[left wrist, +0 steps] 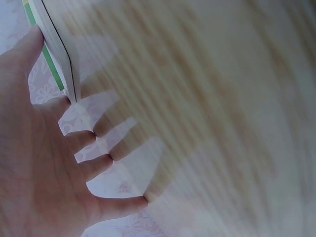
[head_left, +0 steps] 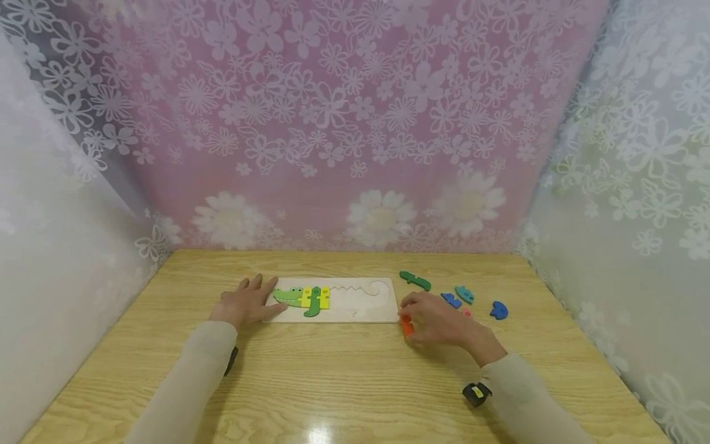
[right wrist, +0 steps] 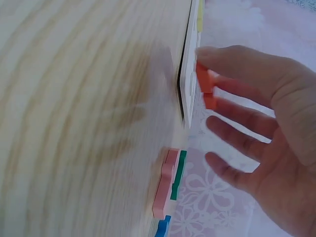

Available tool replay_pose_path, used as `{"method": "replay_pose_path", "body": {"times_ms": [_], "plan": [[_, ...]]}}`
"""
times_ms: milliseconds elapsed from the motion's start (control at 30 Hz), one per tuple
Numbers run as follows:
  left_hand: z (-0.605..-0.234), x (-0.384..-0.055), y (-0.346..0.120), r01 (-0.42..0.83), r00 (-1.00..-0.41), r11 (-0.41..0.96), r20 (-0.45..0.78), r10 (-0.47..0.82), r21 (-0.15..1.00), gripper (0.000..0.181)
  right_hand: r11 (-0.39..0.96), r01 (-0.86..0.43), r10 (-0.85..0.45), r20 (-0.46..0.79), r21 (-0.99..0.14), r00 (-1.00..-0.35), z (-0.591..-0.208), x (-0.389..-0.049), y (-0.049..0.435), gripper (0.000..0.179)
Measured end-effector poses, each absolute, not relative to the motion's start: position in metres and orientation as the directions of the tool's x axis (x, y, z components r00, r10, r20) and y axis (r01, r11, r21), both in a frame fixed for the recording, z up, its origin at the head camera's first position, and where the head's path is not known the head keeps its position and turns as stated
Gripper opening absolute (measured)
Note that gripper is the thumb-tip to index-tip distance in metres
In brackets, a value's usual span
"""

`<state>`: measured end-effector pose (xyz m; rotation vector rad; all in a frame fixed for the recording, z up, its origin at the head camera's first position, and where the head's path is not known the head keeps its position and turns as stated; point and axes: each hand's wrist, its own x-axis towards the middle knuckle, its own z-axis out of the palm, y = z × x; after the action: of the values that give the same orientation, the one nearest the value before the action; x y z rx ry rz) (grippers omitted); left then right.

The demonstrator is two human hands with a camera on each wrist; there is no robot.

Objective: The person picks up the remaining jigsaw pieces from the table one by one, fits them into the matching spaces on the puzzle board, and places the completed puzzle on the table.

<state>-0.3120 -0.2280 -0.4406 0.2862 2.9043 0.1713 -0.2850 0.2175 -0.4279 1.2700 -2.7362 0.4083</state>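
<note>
On the table lies a pale wooden puzzle board (head_left: 355,314) with a crocodile outline. Its left part holds a green crocodile head piece (head_left: 287,297), yellow pieces (head_left: 325,297) and a green leg piece (head_left: 314,303). My left hand (head_left: 244,303) spreads its fingers at the board's left end, the thumb touching its edge near the head. Just off the board's right end, my right hand (head_left: 435,319) pinches an orange puzzle piece (right wrist: 205,84) between thumb and fingers, raised above the table in the right wrist view.
Right of the board lie loose pieces: a dark green one (head_left: 415,281), a teal one (head_left: 465,295), a blue one (head_left: 452,300), another blue one (head_left: 498,310) and a pink one (right wrist: 167,182). Flowered curtains (head_left: 355,123) surround the wooden table (head_left: 310,376).
</note>
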Motion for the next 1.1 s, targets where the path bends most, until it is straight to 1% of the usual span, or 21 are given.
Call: {"method": "replay_pose_path", "body": {"times_ms": [133, 267, 367, 500, 700, 833, 1000, 1100], "plan": [[-0.44, -0.311, -0.228, 0.18, -0.957, 0.974, -0.205, 0.206, 0.139, 0.092, 0.6, -0.759, -0.718, 0.248, -0.253, -0.65, -0.426, -0.287, 0.213, 0.034], [-0.44, -0.31, -0.228, 0.185, -0.957, 0.973, -0.199, 0.211, 0.139, 0.091, 0.598, -0.737, -0.696, 0.252, -0.314, -0.672, -0.423, -0.29, 0.207, 0.038], [-0.44, -0.31, -0.228, 0.186, -0.958, 0.972, -0.195, 0.212, 0.143, 0.091, 0.595, -0.733, -0.691, 0.256, -0.331, -0.676, -0.421, -0.293, 0.202, 0.04], [-0.44, -0.309, -0.228, 0.183, -0.959, 0.973, -0.193, 0.209, 0.142, 0.092, 0.595, -0.73, -0.688, 0.257, -0.336, -0.679, -0.42, -0.296, 0.197, 0.041], [-0.44, -0.309, -0.228, 0.176, -0.961, 0.973, -0.189, 0.203, 0.151, 0.091, 0.609, -0.708, -0.681, 0.222, -0.358, -0.698, -0.421, -0.3, 0.19, 0.041], [-0.439, -0.308, -0.227, 0.177, -0.961, 0.971, -0.183, 0.206, 0.163, 0.091, 0.587, -0.723, -0.693, 0.236, -0.364, -0.682, -0.419, -0.301, 0.186, 0.04], [-0.438, -0.306, -0.227, 0.178, -0.963, 0.971, -0.173, 0.206, 0.162, 0.089, 0.563, -0.755, -0.705, 0.281, -0.336, -0.651, -0.42, -0.302, 0.181, 0.04], [-0.437, -0.306, -0.227, 0.184, -0.963, 0.971, -0.168, 0.209, 0.153, 0.09, 0.57, -0.758, -0.703, 0.288, -0.318, -0.65, -0.42, -0.303, 0.179, 0.04]]}}
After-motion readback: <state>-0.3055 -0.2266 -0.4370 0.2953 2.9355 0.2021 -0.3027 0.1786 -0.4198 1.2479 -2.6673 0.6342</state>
